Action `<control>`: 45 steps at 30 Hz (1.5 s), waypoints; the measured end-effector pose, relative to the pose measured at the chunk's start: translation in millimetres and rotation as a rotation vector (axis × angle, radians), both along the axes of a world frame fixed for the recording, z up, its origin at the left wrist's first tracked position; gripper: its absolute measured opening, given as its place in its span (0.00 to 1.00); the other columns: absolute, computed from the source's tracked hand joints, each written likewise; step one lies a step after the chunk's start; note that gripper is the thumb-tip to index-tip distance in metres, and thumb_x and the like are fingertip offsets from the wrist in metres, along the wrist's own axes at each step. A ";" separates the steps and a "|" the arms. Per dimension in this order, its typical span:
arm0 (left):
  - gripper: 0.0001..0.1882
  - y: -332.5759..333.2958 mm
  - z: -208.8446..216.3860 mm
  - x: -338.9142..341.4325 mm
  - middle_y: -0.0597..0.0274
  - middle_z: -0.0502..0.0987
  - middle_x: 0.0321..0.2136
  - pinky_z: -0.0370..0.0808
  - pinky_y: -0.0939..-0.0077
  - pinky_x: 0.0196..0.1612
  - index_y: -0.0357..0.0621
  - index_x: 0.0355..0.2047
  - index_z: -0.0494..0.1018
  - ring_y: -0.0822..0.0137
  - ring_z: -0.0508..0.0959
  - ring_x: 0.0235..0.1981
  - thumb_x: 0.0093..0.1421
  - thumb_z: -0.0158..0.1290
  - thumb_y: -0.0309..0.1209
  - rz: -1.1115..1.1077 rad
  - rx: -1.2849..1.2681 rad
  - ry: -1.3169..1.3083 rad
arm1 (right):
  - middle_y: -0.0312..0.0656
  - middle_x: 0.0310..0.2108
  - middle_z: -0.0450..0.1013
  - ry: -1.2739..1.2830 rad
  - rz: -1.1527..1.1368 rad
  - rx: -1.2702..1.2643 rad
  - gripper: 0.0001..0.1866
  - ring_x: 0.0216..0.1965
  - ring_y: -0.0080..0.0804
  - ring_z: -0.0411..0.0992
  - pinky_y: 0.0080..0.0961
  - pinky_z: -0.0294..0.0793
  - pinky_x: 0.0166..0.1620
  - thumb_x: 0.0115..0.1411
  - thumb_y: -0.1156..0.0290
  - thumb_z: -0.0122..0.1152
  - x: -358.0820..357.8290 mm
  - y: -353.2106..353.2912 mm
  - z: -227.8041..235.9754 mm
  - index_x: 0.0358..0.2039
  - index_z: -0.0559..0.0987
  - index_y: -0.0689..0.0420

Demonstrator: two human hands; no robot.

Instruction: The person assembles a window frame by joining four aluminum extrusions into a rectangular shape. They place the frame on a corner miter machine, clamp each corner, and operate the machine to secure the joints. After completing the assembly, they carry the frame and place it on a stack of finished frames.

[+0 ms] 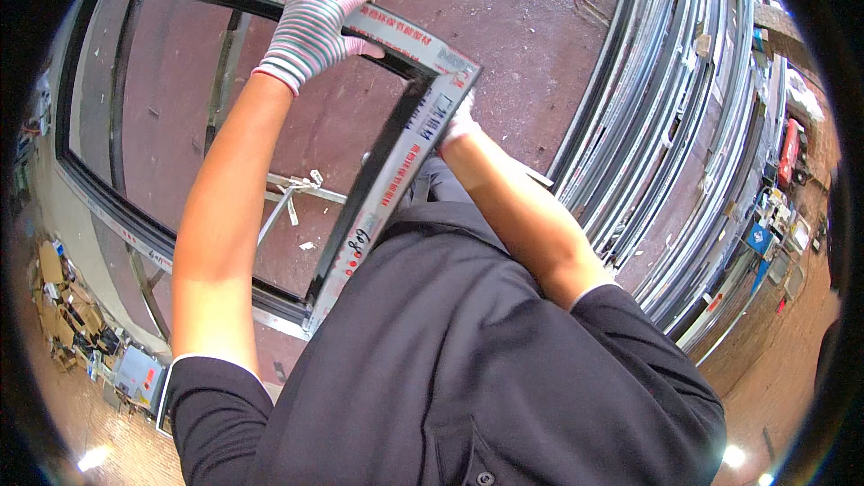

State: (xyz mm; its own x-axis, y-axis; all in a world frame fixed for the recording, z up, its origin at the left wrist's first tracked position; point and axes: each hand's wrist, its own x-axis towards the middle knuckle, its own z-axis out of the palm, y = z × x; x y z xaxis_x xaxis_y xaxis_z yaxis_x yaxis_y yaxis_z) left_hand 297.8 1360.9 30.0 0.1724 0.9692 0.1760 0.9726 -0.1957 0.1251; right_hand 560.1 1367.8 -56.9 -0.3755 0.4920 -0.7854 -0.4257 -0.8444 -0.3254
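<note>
I hold a large rectangular aluminium window frame (378, 207), dark inside and wrapped in pale film with red print. My left hand (315, 22), in a striped knit glove, is closed over the frame's far rail, close to its right corner. My right hand (459, 124), in a white glove, grips the right-hand rail just below that corner. The rail hides most of this hand. The frame's near corner (315, 319) rests close against my dark shirt.
A long stack of aluminium profiles (666, 126) runs along the right. Under the frame there is a reddish-brown floor (522, 27) and a light metal stand (292, 191). Boxes and small clutter (72, 315) lie at the lower left, more items (778, 216) at the far right.
</note>
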 end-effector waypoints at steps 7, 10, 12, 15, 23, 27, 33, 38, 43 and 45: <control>0.43 5.9 -2.6 -4.1 0.61 0.80 0.47 0.60 0.50 0.71 0.52 0.52 0.77 0.55 0.76 0.55 0.34 0.73 0.55 0.064 0.012 -0.019 | 0.42 0.30 0.79 0.001 -0.007 -0.145 0.29 0.28 0.38 0.77 0.35 0.79 0.31 0.70 0.42 0.42 -13.1 18.7 8.5 0.39 0.82 0.54; 0.42 6.7 -0.7 -4.2 0.62 0.79 0.46 0.60 0.49 0.71 0.53 0.51 0.77 0.57 0.76 0.54 0.33 0.75 0.53 0.048 0.021 -0.070 | 0.41 0.28 0.77 -0.043 -0.125 0.030 0.25 0.27 0.37 0.75 0.40 0.77 0.32 0.67 0.43 0.44 -7.0 21.1 9.5 0.38 0.80 0.51; 0.43 7.3 3.1 -1.1 0.63 0.79 0.46 0.60 0.48 0.71 0.55 0.52 0.77 0.57 0.76 0.54 0.33 0.76 0.52 0.069 -0.003 -0.061 | 0.45 0.34 0.79 -0.039 -0.099 0.005 0.27 0.32 0.40 0.77 0.38 0.80 0.37 0.69 0.45 0.42 -6.6 14.6 6.1 0.42 0.80 0.55; 0.43 -1.0 17.0 2.0 0.60 0.78 0.52 0.60 0.47 0.71 0.54 0.57 0.76 0.54 0.74 0.59 0.40 0.74 0.53 0.134 0.135 -0.071 | 0.48 0.55 0.75 0.077 0.126 0.096 0.38 0.54 0.43 0.73 0.41 0.76 0.57 0.71 0.35 0.37 -20.1 11.1 -5.7 0.60 0.73 0.57; 0.37 -203.9 77.4 -77.5 0.51 0.76 0.57 0.65 0.52 0.66 0.46 0.58 0.74 0.48 0.73 0.60 0.51 0.69 0.48 0.856 0.136 0.002 | 0.52 0.45 0.80 0.065 0.359 0.437 0.38 0.43 0.51 0.78 0.52 0.79 0.52 0.67 0.38 0.42 -85.3 114.5 -22.0 0.54 0.79 0.63; 0.50 -381.9 85.1 -68.1 0.45 0.70 0.65 0.63 0.51 0.70 0.44 0.66 0.68 0.47 0.68 0.68 0.49 0.72 0.57 1.481 -0.016 -0.076 | 0.55 0.60 0.72 0.092 0.276 0.419 0.38 0.56 0.56 0.73 0.56 0.72 0.61 0.69 0.39 0.37 -114.3 127.1 -3.1 0.62 0.73 0.59; 0.64 -448.2 15.4 24.8 0.43 0.69 0.64 0.67 0.58 0.69 0.32 0.71 0.56 0.51 0.69 0.65 0.42 0.79 0.48 1.676 0.218 -1.090 | 0.50 0.53 0.77 -0.035 0.393 0.374 0.36 0.49 0.54 0.75 0.55 0.75 0.54 0.68 0.33 0.37 -93.1 30.7 -6.0 0.52 0.78 0.51; 0.57 -418.6 -16.4 57.8 0.53 0.73 0.58 0.69 0.67 0.65 0.32 0.71 0.51 0.61 0.74 0.56 0.47 0.76 0.27 1.622 0.612 -1.529 | 0.52 0.44 0.79 0.039 0.270 0.160 0.34 0.42 0.54 0.77 0.54 0.78 0.49 0.68 0.33 0.39 -45.9 -123.6 -13.6 0.49 0.77 0.50; 0.64 -401.4 2.2 64.9 0.49 0.69 0.63 0.66 0.69 0.68 0.28 0.74 0.42 0.60 0.72 0.59 0.48 0.75 0.27 1.682 0.674 -1.533 | 0.54 0.63 0.70 -0.083 0.337 0.204 0.42 0.63 0.55 0.70 0.53 0.71 0.64 0.69 0.34 0.38 -28.9 -231.6 -18.1 0.68 0.65 0.57; 0.64 -403.1 4.0 65.8 0.48 0.68 0.64 0.66 0.68 0.68 0.28 0.75 0.41 0.60 0.72 0.59 0.48 0.75 0.27 1.741 0.570 -1.521 | 0.52 0.67 0.65 0.048 0.247 0.147 0.35 0.68 0.51 0.63 0.53 0.61 0.70 0.73 0.39 0.36 -37.5 -248.7 -25.9 0.69 0.64 0.51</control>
State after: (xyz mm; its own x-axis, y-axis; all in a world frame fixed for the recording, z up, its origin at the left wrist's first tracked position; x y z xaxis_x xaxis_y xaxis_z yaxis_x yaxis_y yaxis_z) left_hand 363.6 957.8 33.9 -0.8763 -0.1500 -0.4578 -0.4754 0.1165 0.8720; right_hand 522.6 1119.0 -82.8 -0.5331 0.4882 -0.6909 -0.2304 -0.8696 -0.4367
